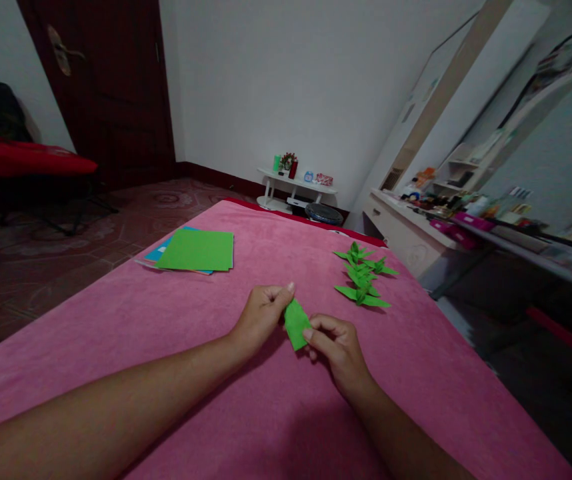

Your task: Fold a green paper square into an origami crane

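A small folded piece of green paper [297,325] is held between my two hands, just above the pink cloth [266,427]. My left hand [265,312] pinches its upper left edge, with the thumb on top. On the lower right edge, the thumb and fingers of my right hand [335,345] grip it. Several folded green paper cranes [362,273] sit in a cluster beyond my right hand. Further to the left lies a stack of green paper sheets [197,250], with blue showing underneath. The fingers beneath the folded paper are partly hidden.
Past the far edge of the cloth stands a low white shelf [296,183] with small ornaments. On the right, a dressing table [411,223] carries bottles and boxes. A red and black chair [26,157] stands at the left, near a dark door [111,80].
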A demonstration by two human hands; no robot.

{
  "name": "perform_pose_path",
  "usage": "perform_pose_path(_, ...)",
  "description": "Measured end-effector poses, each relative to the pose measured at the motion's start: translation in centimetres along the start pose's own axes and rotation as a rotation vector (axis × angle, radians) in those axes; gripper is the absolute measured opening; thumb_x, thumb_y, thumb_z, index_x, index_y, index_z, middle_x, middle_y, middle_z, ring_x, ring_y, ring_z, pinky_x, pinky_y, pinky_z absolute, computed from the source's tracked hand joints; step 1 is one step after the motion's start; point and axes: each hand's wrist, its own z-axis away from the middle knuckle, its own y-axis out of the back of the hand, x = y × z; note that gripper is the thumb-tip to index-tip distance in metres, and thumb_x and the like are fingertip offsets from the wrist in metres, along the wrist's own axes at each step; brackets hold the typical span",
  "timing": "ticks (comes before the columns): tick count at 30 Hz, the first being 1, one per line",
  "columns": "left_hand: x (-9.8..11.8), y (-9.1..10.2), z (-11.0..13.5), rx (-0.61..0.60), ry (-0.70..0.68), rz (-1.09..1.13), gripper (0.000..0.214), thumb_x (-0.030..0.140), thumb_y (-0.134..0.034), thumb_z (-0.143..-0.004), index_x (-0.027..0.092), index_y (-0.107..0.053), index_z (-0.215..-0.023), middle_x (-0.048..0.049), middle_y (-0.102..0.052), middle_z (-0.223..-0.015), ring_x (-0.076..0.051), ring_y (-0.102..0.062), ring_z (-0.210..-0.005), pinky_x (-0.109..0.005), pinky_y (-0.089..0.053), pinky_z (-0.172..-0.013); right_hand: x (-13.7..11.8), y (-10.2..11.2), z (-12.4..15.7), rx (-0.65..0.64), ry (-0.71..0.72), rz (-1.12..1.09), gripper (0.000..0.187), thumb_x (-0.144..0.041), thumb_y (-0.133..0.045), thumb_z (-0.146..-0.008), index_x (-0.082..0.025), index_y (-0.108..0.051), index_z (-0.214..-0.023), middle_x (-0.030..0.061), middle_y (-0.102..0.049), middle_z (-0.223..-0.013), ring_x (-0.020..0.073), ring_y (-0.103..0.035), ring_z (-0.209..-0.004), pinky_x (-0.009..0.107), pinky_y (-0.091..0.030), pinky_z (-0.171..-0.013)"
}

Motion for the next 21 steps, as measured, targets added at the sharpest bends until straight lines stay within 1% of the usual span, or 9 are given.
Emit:
perform_pose_path(1,-0.1,-0.1,0.0,-0.006,0.029,0.052,0.052,0.054,-0.046,-0.083,0.011,-0.058,-0.056,-0.0033,-0.055,-0.050,-0.010,-0.048,-0.045,-0.022,-0.037,-0.046,0.1,0.1,-0.1,0.012,-0.007,-0.007,0.020,-0.025,-0.060,-0.076,-0.014,-0.061,-0.059,-0.0017,-0.055,-0.049,0.0082,-0.045,-0.042,0.020,-0.034,-0.042)
perform_pose_path(3,-0.2,-0.2,0.0,-0.057,0.091,0.151,0.056,0.059,-0.039,-0.083,0.011,-0.060,-0.063,-0.0050,-0.058,-0.053,-0.013,-0.053,-0.046,-0.023,-0.040,-0.046,0.5,0.3,-0.2,0.054,-0.014,-0.036,0.020,-0.025,-0.060,-0.077,-0.014,-0.060,-0.060,-0.0015,-0.055,-0.050,0.0084,-0.046,-0.043,0.020,-0.034,-0.042)
perform_pose_path(4,-0.2,-0.3,0.0,-0.097,0.114,0.174,0.056,0.060,-0.039,-0.083,0.011,-0.061,-0.066,-0.0053,-0.059,-0.054,-0.014,-0.055,-0.047,-0.024,-0.041,-0.046,0.7,0.4,-0.3,0.083,-0.012,-0.052,0.020,-0.026,-0.059,-0.077,-0.015,-0.061,-0.061,-0.0015,-0.056,-0.051,0.0085,-0.046,-0.044,0.020,-0.034,-0.043)
perform_pose_path(6,-0.2,-0.5,0.2,-0.175,0.128,0.144,0.047,0.057,-0.053,-0.077,0.011,-0.062,-0.070,-0.0050,-0.061,-0.057,-0.014,-0.057,-0.049,-0.023,-0.043,-0.046,1.1,0.7,-0.4,0.143,0.004,-0.074,0.021,-0.027,-0.058,-0.079,-0.015,-0.061,-0.062,-0.0018,-0.055,-0.052,0.0082,-0.045,-0.044,0.020,-0.034,-0.043)
perform_pose_path(8,-0.1,-0.7,0.3,-0.209,0.117,0.067,0.038,0.047,-0.070,-0.067,0.010,-0.063,-0.069,-0.0050,-0.063,-0.058,-0.012,-0.057,-0.049,-0.021,-0.043,-0.048,1.3,0.9,-0.5,0.179,0.019,-0.072,0.021,-0.027,-0.058,-0.080,-0.015,-0.061,-0.063,-0.0019,-0.055,-0.052,0.0081,-0.045,-0.045,0.020,-0.034,-0.044)
perform_pose_path(10,-0.1,-0.7,0.5,-0.200,0.129,0.009,0.035,0.042,-0.073,-0.064,0.009,-0.063,-0.067,-0.0057,-0.064,-0.057,-0.011,-0.057,-0.048,-0.021,-0.043,-0.048,1.3,1.0,-0.5,0.179,0.023,-0.058,0.022,-0.028,-0.058,-0.080,-0.015,-0.061,-0.063,-0.0018,-0.055,-0.052,0.0083,-0.045,-0.045,0.021,-0.034,-0.044)
perform_pose_path(14,-0.1,-0.6,0.6,-0.143,0.136,-0.058,0.039,0.045,-0.060,-0.077,0.010,-0.062,-0.061,-0.0038,-0.059,-0.047,-0.013,-0.056,-0.042,-0.023,-0.042,-0.044,1.0,0.7,-0.5,0.132,0.014,-0.044,0.022,-0.029,-0.059,-0.080,-0.015,-0.062,-0.064,-0.0015,-0.056,-0.053,0.0086,-0.046,-0.045,0.021,-0.035,-0.045)
perform_pose_path(16,-0.2,-0.4,0.6,-0.124,0.125,-0.057,0.044,0.047,-0.054,-0.081,0.010,-0.061,-0.058,-0.0028,-0.056,-0.043,-0.012,-0.054,-0.039,-0.023,-0.041,-0.043,0.9,0.5,-0.5,0.101,0.009,-0.050,0.021,-0.029,-0.059,-0.080,-0.014,-0.063,-0.065,-0.0012,-0.056,-0.054,0.0086,-0.047,-0.045,0.021,-0.035,-0.045)
perform_pose_path(21,-0.3,-0.5,0.4,-0.127,0.120,0.008,0.052,0.052,-0.042,-0.085,0.010,-0.060,-0.060,-0.0038,-0.056,-0.047,-0.012,-0.053,-0.041,-0.023,-0.041,-0.044,1.0,0.5,-0.5,0.105,0.003,-0.045,0.021,-0.028,-0.059,-0.079,-0.014,-0.062,-0.063,-0.0012,-0.056,-0.054,0.0084,-0.047,-0.045,0.021,-0.035,-0.045)
